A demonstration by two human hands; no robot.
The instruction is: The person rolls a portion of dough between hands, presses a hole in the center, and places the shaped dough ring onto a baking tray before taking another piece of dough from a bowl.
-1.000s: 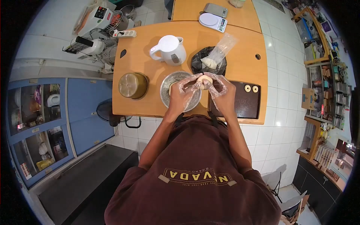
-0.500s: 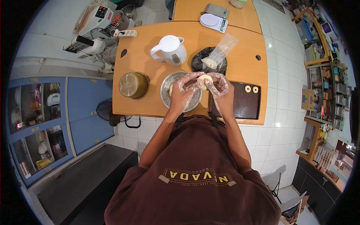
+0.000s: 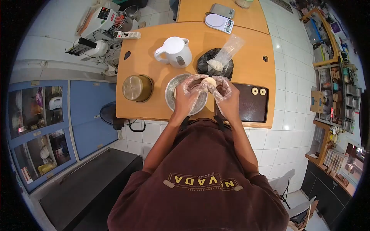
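A small pale piece of dough (image 3: 209, 82) is pinched between the fingertips of my left hand (image 3: 187, 94) and my right hand (image 3: 226, 96). Both hands are dusted with flour. My left hand is over a metal bowl (image 3: 199, 106), which it partly hides; some pale dough shows at the bowl's left inside. My right hand covers the left part of a dark baking tray (image 3: 252, 107). Two small dough rings, one (image 3: 254, 91) beside the other (image 3: 262, 91), lie near the tray's far right corner.
Beyond my hands, a clear bag of white powder (image 3: 216, 64) rests on a black plastic bag (image 3: 203, 63). On the wooden table (image 3: 154, 34) stand a white kettle (image 3: 178, 54) and an upturned-looking metal pot (image 3: 137, 87). A white scale (image 3: 219, 22) is at the far edge.
The dough has turned slightly between my fingers, and its central dent or hole no longer shows clearly. My fingers have shifted a little around it.
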